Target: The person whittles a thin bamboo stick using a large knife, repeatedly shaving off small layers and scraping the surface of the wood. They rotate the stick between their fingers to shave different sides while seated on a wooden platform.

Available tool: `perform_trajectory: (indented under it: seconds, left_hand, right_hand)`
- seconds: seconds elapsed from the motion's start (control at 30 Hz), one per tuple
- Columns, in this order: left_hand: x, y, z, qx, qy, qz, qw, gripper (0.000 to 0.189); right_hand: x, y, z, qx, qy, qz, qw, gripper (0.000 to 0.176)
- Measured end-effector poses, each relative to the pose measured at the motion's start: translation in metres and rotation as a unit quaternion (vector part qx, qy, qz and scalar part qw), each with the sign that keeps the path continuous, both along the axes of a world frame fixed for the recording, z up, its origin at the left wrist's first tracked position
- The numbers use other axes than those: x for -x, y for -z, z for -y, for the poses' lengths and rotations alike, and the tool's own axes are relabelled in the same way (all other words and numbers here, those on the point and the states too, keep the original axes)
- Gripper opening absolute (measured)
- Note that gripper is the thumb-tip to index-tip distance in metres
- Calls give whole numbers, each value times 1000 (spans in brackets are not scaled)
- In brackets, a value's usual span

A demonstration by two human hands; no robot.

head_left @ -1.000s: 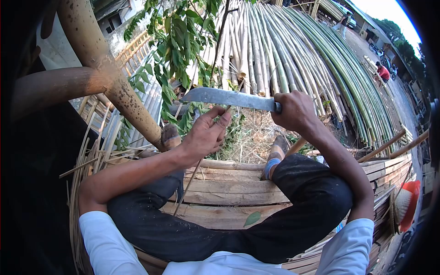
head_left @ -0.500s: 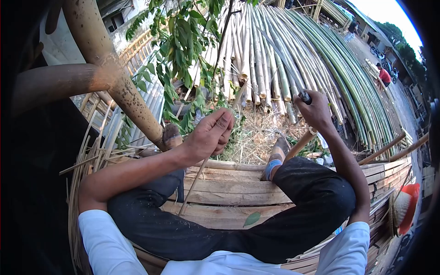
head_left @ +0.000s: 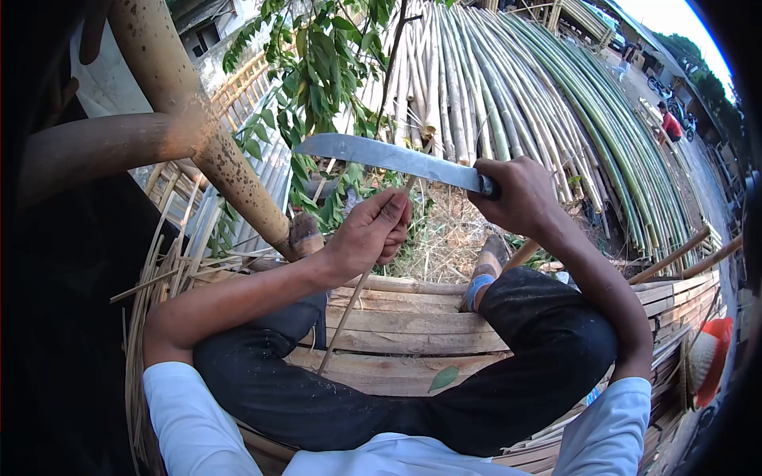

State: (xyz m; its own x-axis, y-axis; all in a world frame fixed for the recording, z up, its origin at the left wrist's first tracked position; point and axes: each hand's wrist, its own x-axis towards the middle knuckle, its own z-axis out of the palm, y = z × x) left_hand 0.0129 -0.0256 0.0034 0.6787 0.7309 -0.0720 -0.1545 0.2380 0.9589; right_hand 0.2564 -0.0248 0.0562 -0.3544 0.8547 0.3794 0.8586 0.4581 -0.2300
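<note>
1. Our L hand [head_left: 373, 234] is closed round a thin strip [head_left: 346, 321]: thumb on top, pressed to the curled index, other fingers folded in tight together.
2. Strip runs at a slant, lower end nr our lap, upper end poking out above the L fist, btwn our knees.
3. Our R hand [head_left: 517, 194] grips the knife [head_left: 373, 155] by its dark handle, fingers wrapped round, not spread; can't tell exact placement of the hidden fingertips.
4. Knife's long, wide blade points to our L, roughly level, tip slightly up. It crosses the strip's upper part just above the L fist; can't tell if the edge touches.
5. We're seated w/ knees apart in dark trousers [head_left: 317, 397], over pale planks [head_left: 421, 342]. One green leaf [head_left: 444, 378] lies on them.
6. Bundle of slats [head_left: 163, 293] to our L; red-and-straw hat [head_left: 706, 361] far R.
7. Thick spotted post [head_left: 238, 186] slants down on the L, w/ leafy branches [head_left: 317, 87] beside it.
8. Ahead: big pile of bamboo poles [head_left: 508, 95], pale on L, greener on R; dry shavings [head_left: 452, 226] on the ground btwn our feet.
9. Top R, well apart: person in red [head_left: 671, 124], nr parked motorbikes [head_left: 689, 127].
</note>
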Motion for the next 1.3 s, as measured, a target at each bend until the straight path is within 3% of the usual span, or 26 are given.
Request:
perform_trajectory:
  seconds: [0.1, 0.17, 0.37, 0.43, 0.5, 0.63, 0.7, 0.93, 0.97, 1.03, 1.1, 1.13, 1.23, 1.3]
  left_hand:
    - [1, 5, -3, -7, -6, 0, 1000, 29]
    - [1, 9, -2, -1, -13, -13, 1000, 28]
    - [0, 5, 2, -5, -15, -26, 1000, 23]
    - [-1, 2, 4, -6, -19, -24, 1000, 21]
    - [-3, 1, 4, -113, -68, -82, 988, 25]
    - [-6, 6, 3, -191, -112, -112, 969, 27]
    - [-5, 3, 4, -258, -157, -186, 935, 25]
    - [-5, 5, 0, -265, -176, -178, 931, 27]
    - [-2, 2, 2, -257, -163, -217, 928, 28]
    - [-2, 1, 9, -249, -150, -255, 922, 30]
    - [-4, 2, 18, -295, -115, -188, 930, 28]
    - [-2, 0, 16, -277, -106, -189, 936, 28]
    - [0, -1, 5, -175, -105, -152, 967, 34]
    - [-3, 2, 5, -194, -99, -145, 965, 37]
  right_hand:
    - [14, -2, 2, -19, -40, 36, 998, 17]
    - [23, -5, 5, 12, -45, 126, 991, 15]
    - [29, -3, 4, 31, -43, 143, 988, 13]
    - [28, -3, 3, 41, 11, 134, 990, 10]
    - [24, 0, 2, 23, 12, 129, 991, 9]
    - [21, 2, -2, 11, 27, 134, 991, 9]
    - [18, 5, -6, 13, 33, 143, 989, 9]
    - [9, 11, -12, 9, 61, 148, 987, 15]
    - [3, 9, -16, 10, 61, 148, 987, 15]
    - [-18, 6, -24, 68, 174, 27, 982, 19]
    - [-41, 17, -23, 90, 232, -47, 967, 25]
    - [-52, 23, -27, 141, 231, -112, 956, 27]
    - [-58, 19, -19, 114, 184, -176, 960, 30]
    - [-50, 9, -9, 108, 171, -124, 971, 32]
